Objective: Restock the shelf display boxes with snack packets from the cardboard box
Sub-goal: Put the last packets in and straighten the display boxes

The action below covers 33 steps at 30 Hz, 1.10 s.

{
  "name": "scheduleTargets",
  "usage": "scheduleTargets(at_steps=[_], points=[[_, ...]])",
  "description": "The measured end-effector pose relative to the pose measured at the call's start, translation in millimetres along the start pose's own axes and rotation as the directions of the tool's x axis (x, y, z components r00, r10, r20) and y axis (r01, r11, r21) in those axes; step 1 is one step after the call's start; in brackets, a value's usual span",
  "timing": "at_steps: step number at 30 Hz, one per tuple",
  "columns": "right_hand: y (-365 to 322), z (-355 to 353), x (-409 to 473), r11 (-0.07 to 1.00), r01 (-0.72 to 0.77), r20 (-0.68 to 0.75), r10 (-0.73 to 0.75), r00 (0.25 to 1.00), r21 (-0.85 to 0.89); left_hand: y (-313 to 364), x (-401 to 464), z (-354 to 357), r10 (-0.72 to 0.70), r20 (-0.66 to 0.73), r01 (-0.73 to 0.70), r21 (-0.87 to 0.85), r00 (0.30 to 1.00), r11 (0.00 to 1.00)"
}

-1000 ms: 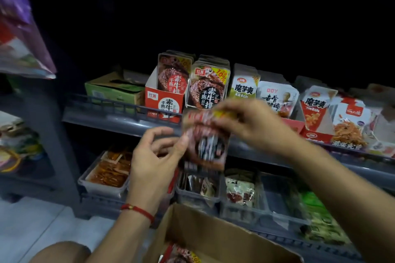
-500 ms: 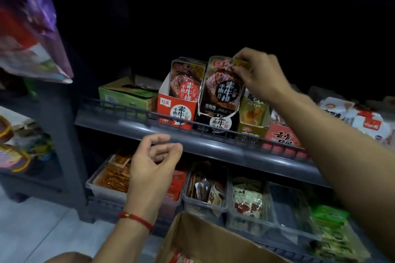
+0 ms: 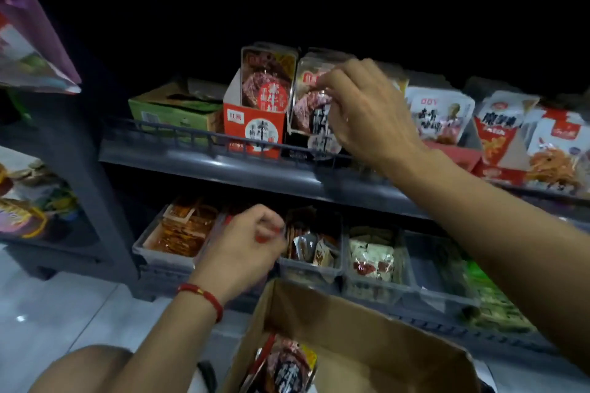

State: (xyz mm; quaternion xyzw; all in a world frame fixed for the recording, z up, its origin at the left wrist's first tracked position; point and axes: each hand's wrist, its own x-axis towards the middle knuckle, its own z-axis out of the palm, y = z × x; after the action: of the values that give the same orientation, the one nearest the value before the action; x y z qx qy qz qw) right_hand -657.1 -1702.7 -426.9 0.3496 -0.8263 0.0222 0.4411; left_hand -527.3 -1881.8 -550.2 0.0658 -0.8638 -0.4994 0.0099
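Glossy brown-and-black snack packet (image 3: 311, 105) upright in black display box (image 3: 300, 145)

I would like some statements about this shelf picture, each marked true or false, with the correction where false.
1. The right hand pinches a packet standing in the black display box. True.
2. The left hand holds a packet. False: its fingers are curled and hold nothing.
3. The cardboard box is empty. False: at least one packet lies in it.
4. A red display box stands left of the black one. True.
5. The left wrist bears a red bracelet. True.
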Motion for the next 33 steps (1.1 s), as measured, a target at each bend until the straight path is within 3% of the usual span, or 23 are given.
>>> scheduleTargets(at_steps=[3,5,6,8,11,13,16,18,20,23,25,26,27,28,29,31,33], points=[[-34,-8,-53,0.974,0.021,0.23,-0.074,0.97,0.226,-13,-7,15,0.004,0.26,-0.138,0.497,0.966,0.856],[-56,-3,-94,0.961,0.02,0.483,-0.157,0.861,0.277,-19,-17,22,-0.098,0.445,-0.21,0.59,0.89,0.78],[-65,6,-121,0.961,0.015,0.62,-0.191,0.761,0.277,-21,-21,26,-0.164,0.524,-0.219,0.593,0.836,0.775],[-85,26,-175,0.944,-0.083,0.837,-0.24,0.492,0.319,-30,-26,32,-0.241,0.622,-0.248,0.594,0.745,0.765],[-113,59,-249,0.906,-0.276,0.947,-0.309,0.085,0.321,-52,-27,44,-0.289,0.63,-0.286,0.651,0.721,0.704],[-133,78,-287,0.867,-0.426,0.954,-0.298,-0.025,0.259,-63,-29,51,-0.318,0.614,-0.263,0.669,0.722,0.695],[-166,97,-335,0.818,-0.534,0.973,-0.224,0.046,0.214,-70,-34,57,-0.326,0.604,-0.24,0.669,0.727,0.703],[-184,108,-360,0.864,-0.448,0.973,-0.204,0.108,0.231,-73,-36,63,-0.332,0.607,-0.235,0.666,0.722,0.708],[-190,114,-372,0.893,-0.367,0.955,-0.185,0.233,0.262,-79,-35,66,-0.359,0.607,-0.222,0.676,0.709,0.703],[-182,116,-375,0.833,-0.439,0.917,-0.187,0.353,0.338,-78,-35,69,-0.349,0.597,-0.244,0.692,0.722,0.679],[-174,115,-375,0.79,-0.504,0.919,-0.185,0.348,0.35,-87,-35,76,-0.384,0.608,-0.238,0.698,0.695,0.676],[-169,114,-374,0.75,-0.565,0.923,-0.157,0.352,0.344,-101,-30,85,-0.387,0.572,-0.269,0.749,0.723,0.605],[-162,111,-370,0.696,-0.645,0.936,-0.118,0.331,0.316,-139,-20,95,-0.369,0.569,-0.271,0.746,0.735,0.609],[-154,106,-362,0.638,-0.714,0.945,-0.072,0.318,0.289,-136,-20,95,-0.36,0.598,-0.344,0.751,0.716,0.564],[-142,101,-352,0.58,-0.769,0.949,-0.022,0.314,0.268,-134,-20,95,-0.331,0.577,-0.309,0.741,0.746,0.596],[-115,85,-330,0.393,-0.884,0.954,0.05,0.295,0.253,-125,-16,92,-0.313,0.546,-0.336,0.781,0.777,0.527],[-90,66,-310,0.157,-0.963,0.974,0.033,0.225,0.217,-117,-15,91,-0.337,0.515,-0.296,0.798,0.789,0.525]])
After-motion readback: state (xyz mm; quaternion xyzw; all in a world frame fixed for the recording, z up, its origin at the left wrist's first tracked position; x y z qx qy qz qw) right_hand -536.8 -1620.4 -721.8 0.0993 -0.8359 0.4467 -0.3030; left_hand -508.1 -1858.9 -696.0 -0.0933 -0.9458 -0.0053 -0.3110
